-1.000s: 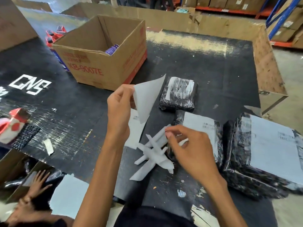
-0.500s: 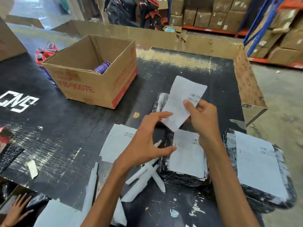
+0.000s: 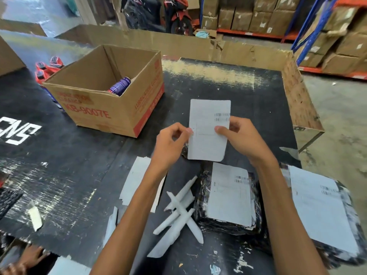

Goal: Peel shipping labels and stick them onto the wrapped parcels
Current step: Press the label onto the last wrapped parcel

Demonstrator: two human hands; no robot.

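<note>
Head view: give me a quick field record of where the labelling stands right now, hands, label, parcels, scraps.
left hand: pinches the left edge of the held label
right hand: grips the label's right edge, thumb on its face
held label: printed side up, held above a dark parcel that it mostly hides; whether it touches cannot be told
labelled parcels: middle parcel and right parcel, each with a label on top
backing strips: loose pile left of the middle parcel
cardboard box: open, far left, can inside

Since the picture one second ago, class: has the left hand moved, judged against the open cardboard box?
Yes. The left hand has shifted right, away from the cardboard box, to pinch the label.
</note>
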